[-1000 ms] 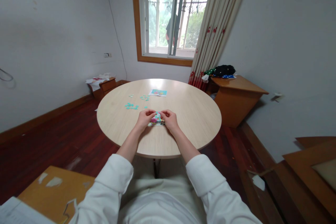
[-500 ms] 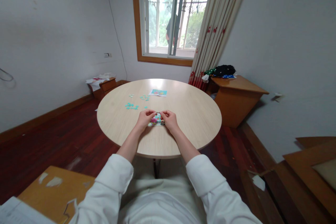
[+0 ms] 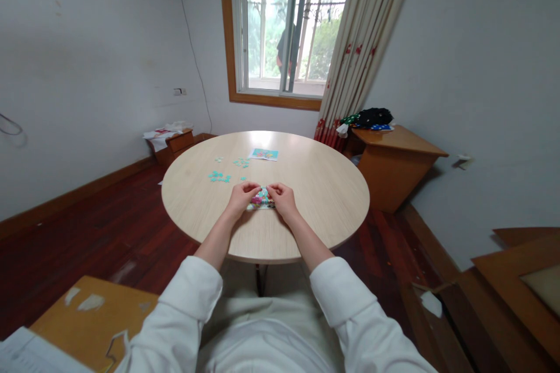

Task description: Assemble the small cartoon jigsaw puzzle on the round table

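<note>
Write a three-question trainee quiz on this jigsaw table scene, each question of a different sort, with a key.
1. What do the left hand and the right hand both touch? A. a colourful jigsaw patch B. a cup C. a pen
2. True or false: the loose turquoise pieces lie to the right of the hands.
3. Fill in: the picture card lies on the ___ side of the round table, toward the window.

Key: 1 A. 2 False: they lie to the left and farther off. 3 far.
</note>
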A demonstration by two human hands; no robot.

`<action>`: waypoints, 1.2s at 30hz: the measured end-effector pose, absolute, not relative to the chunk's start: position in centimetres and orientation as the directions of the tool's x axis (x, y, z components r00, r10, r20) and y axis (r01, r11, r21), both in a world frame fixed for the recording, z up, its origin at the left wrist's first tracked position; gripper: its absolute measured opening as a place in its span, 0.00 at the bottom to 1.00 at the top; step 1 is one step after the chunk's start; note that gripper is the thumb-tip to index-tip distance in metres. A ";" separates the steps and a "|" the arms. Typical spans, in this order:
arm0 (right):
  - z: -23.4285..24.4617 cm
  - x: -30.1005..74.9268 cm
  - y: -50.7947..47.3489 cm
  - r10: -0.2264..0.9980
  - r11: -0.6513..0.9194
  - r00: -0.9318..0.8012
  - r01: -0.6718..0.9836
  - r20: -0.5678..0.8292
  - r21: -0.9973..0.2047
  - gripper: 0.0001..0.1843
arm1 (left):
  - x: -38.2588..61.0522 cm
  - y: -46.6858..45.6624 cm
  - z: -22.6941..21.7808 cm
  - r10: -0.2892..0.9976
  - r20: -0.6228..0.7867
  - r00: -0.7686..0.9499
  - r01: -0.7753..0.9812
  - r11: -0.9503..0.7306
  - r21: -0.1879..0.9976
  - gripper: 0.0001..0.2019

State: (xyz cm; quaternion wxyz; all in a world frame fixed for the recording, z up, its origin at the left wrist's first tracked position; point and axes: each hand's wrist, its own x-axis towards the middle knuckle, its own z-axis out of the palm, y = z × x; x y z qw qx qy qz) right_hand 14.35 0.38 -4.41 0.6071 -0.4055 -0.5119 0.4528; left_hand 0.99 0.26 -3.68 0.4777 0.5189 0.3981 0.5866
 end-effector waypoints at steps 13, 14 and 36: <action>-4.3 14.4 0.2 0.955 0.295 0.078 -0.129 0.287 -0.947 0.14 | 0.9 0.6 -4.0 0.967 0.256 0.003 -0.155 -0.253 0.955 0.15; -4.3 14.4 0.2 0.955 0.294 0.078 -0.131 0.286 -0.947 0.14 | 0.9 0.7 -4.0 0.965 0.260 0.002 -0.154 -0.257 0.954 0.15; -4.2 14.3 0.2 0.955 0.295 0.081 -0.149 0.285 -0.944 0.14 | 0.9 0.6 -4.0 0.969 0.248 -0.003 -0.137 -0.246 0.960 0.17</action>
